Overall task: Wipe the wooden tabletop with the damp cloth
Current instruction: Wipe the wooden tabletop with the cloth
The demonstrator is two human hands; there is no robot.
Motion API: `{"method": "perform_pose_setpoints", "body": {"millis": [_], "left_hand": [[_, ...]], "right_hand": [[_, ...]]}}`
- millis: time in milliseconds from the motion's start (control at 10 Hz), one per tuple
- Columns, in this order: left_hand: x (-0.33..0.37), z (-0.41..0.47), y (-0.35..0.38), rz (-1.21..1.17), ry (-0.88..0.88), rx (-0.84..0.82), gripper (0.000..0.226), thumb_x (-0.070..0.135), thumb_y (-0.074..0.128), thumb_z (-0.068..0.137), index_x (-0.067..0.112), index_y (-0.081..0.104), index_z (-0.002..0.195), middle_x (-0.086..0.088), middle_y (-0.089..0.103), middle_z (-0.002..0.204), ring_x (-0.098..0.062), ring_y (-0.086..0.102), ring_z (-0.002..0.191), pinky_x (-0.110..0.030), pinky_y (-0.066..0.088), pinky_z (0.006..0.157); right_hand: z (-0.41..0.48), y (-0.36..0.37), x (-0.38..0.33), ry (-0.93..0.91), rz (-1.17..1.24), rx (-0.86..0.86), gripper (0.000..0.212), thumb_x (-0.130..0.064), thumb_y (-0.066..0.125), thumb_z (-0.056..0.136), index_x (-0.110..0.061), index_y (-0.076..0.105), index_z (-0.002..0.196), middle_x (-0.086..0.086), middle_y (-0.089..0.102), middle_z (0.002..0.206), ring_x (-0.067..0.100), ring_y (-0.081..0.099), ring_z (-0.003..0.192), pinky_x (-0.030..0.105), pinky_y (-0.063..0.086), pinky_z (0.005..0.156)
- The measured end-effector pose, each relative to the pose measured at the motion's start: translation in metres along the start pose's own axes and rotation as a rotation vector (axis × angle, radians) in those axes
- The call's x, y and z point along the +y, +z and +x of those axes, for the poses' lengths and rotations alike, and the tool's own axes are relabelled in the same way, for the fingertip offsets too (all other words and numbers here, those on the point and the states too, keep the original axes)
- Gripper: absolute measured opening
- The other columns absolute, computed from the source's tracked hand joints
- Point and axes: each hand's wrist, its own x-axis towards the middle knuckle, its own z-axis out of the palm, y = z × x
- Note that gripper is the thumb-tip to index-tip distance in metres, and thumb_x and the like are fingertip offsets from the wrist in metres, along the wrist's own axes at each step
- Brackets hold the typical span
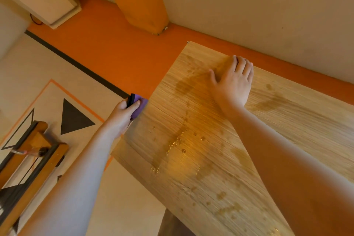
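Note:
The wooden tabletop point(201, 159) fills the right half of the head view, with wet patches and water drops across its grain. My left hand point(122, 113) is closed around a purple cloth point(138, 108) with a black strip, at the table's left edge. My right hand point(232, 80) lies flat on the wood near the far corner, fingers spread and holding nothing. My right forearm crosses the table from the lower right.
An orange floor point(118, 48) runs behind the table, with an orange pillar point(141, 0) and a pale wall point(268, 5). A patterned rug point(57, 101) and a wooden chair frame point(32, 155) lie to the left.

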Motion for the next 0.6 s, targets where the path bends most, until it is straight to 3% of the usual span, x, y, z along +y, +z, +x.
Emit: {"method": "perform_pose_setpoints", "body": {"millis": [100, 400, 500, 600], "left_hand": [[-0.014, -0.018, -0.020, -0.039, -0.054, 0.013, 0.015, 0.015, 0.044, 0.099, 0.022, 0.058, 0.100, -0.001, 0.063, 0.100, -0.011, 0.059, 0.093, -0.023, 0.045, 0.078], [0.004, 0.010, 0.003, 0.014, 0.013, -0.005, 0.026, 0.016, 0.044, 0.100, 0.009, 0.052, 0.124, -0.002, 0.061, 0.099, -0.011, 0.059, 0.088, -0.018, 0.049, 0.071], [-0.019, -0.017, -0.024, 0.065, -0.022, 0.004, 0.020, 0.015, 0.044, 0.099, 0.015, 0.052, 0.117, 0.004, 0.061, 0.101, -0.007, 0.058, 0.092, -0.015, 0.048, 0.071], [-0.042, -0.039, -0.052, 0.061, -0.086, 0.003, 0.024, 0.015, 0.045, 0.098, 0.012, 0.051, 0.122, 0.001, 0.061, 0.107, -0.008, 0.057, 0.099, -0.020, 0.044, 0.078]], "right_hand": [[0.000, 0.000, -0.001, -0.001, -0.010, -0.008, 0.077, -0.056, 0.035, 0.091, 0.001, 0.026, 0.142, 0.019, 0.032, 0.146, 0.034, 0.020, 0.139, 0.044, 0.009, 0.118], [0.001, 0.005, 0.001, -0.010, -0.048, -0.005, 0.075, -0.055, 0.033, 0.092, 0.001, 0.024, 0.143, 0.020, 0.030, 0.147, 0.034, 0.018, 0.140, 0.042, 0.007, 0.118], [0.001, 0.005, 0.001, -0.014, -0.046, 0.006, 0.073, -0.053, 0.031, 0.093, 0.002, 0.025, 0.142, 0.020, 0.031, 0.146, 0.035, 0.020, 0.139, 0.043, 0.008, 0.118], [0.000, 0.006, 0.000, -0.014, -0.063, -0.009, 0.074, -0.053, 0.029, 0.094, 0.002, 0.024, 0.142, 0.021, 0.030, 0.147, 0.035, 0.020, 0.139, 0.044, 0.009, 0.117]]}}
